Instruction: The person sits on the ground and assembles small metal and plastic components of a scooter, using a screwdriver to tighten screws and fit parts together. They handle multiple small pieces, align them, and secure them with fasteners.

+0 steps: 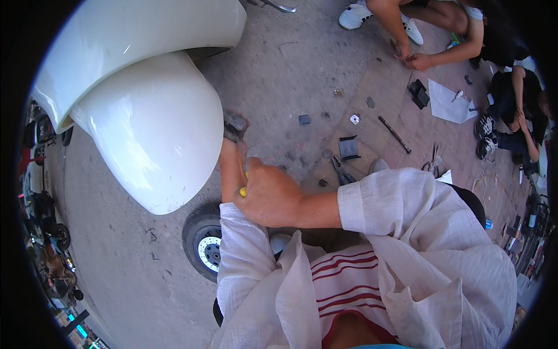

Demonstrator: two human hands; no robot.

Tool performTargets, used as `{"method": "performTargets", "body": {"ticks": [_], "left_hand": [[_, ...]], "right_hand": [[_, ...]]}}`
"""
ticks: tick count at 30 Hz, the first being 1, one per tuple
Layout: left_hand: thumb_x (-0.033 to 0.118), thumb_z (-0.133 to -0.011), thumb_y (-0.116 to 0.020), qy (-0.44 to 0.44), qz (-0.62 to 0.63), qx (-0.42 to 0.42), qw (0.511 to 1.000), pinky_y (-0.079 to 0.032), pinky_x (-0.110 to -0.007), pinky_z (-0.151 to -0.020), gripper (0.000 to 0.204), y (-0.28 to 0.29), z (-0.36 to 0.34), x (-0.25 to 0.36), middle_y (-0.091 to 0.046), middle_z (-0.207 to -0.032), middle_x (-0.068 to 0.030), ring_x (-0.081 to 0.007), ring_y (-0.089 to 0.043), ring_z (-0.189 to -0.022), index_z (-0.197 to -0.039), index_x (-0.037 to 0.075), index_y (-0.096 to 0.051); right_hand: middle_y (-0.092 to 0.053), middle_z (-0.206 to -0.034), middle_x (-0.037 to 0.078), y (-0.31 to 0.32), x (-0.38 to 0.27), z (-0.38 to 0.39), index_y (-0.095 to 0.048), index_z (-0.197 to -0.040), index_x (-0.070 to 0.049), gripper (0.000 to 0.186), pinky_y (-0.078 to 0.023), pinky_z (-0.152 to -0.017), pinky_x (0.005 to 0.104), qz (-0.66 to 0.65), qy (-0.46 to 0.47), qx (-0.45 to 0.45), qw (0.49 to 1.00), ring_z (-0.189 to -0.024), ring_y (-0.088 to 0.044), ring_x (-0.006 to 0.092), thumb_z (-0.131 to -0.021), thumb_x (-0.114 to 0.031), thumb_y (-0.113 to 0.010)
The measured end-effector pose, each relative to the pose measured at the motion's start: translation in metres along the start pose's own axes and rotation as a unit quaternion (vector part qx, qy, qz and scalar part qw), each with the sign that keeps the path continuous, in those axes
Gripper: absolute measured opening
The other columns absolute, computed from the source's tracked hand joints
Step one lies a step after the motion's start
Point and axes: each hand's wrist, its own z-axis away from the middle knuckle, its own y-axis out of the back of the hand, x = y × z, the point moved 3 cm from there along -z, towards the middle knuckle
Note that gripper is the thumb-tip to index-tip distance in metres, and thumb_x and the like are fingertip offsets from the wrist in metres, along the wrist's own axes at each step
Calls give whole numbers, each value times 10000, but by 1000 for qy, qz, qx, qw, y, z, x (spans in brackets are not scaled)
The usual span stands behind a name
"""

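Observation:
My left hand (230, 149) reaches forward beside a glossy white body panel (157, 128). A dark grey block-like piece (235, 124) sits at its fingers, which appear closed around it; the panel edge and my wrist hide part of the grip. Crossing over the left forearm, my right hand (270, 195) is closed in a fist on a yellow-handled tool (242, 191). Only a bit of yellow shows, so the tool's working end cannot be made out. Below the panel stands a black-tyred wheel (200, 239) with a white hub.
Scattered on the concrete lie pliers (342, 170), a dark bracket (349, 148), a black rod (394, 134), a small square plate (354, 119) and a white sheet (450, 102). Two people crouch at the far right, one person's hands (414, 58) together. Parked vehicles (43, 215) line the left.

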Motion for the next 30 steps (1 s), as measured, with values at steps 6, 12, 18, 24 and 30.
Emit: {"method": "performTargets", "body": {"ticks": [6, 12, 18, 24, 30], "left_hand": [[430, -897, -507, 35, 48, -17, 998, -513, -430, -721, 367, 2, -12, -6, -640, -910, -104, -260, -615, -802, -966, 81, -596], [433, -875, -524, 130, 193, -50, 971, -445, -458, -914, 396, -12, -11, 2, -640, -985, -127, -312, -594, -989, -963, 58, -613], [425, -881, -518, 169, 182, -87, 965, -428, -458, -935, 407, -17, -4, 8, -632, -996, -132, -322, -585, -997, -1007, 50, -611], [427, -868, -533, 161, 205, -185, 947, -443, -444, -848, 379, -15, -2, 9, -588, -882, -94, -274, -551, -854, -993, 71, -566], [424, -850, -540, 168, 206, -211, 941, -433, -435, -839, 363, -14, -4, 9, -569, -871, -78, -260, -529, -848, -963, 80, -552]], "right_hand": [[-609, -797, 300, 28, 15, -19, -538, -895, 93, 341, -504, -683, 452, 83, 126, -3, 988, -748, -629, 432, -771, -218, -602], [-584, -757, 269, 90, 39, -21, -546, -845, 59, 238, -470, -662, 471, 135, 224, -45, 964, -737, -588, 437, -768, -165, -574], [-577, -738, 272, 92, 53, -16, -526, -826, 69, 230, -469, -650, 474, 99, 243, -60, 963, -728, -586, 450, -759, -143, -586], [-553, -669, 210, 85, 62, -18, -511, -1041, 51, 306, -459, -574, 378, 58, 247, -90, 963, -579, -570, 308, -769, -74, -573], [-571, -676, 219, 99, 53, -28, -505, -1047, 104, 394, -467, -574, 376, 79, 279, -150, 945, -614, -581, 276, -730, -108, -601]]}}
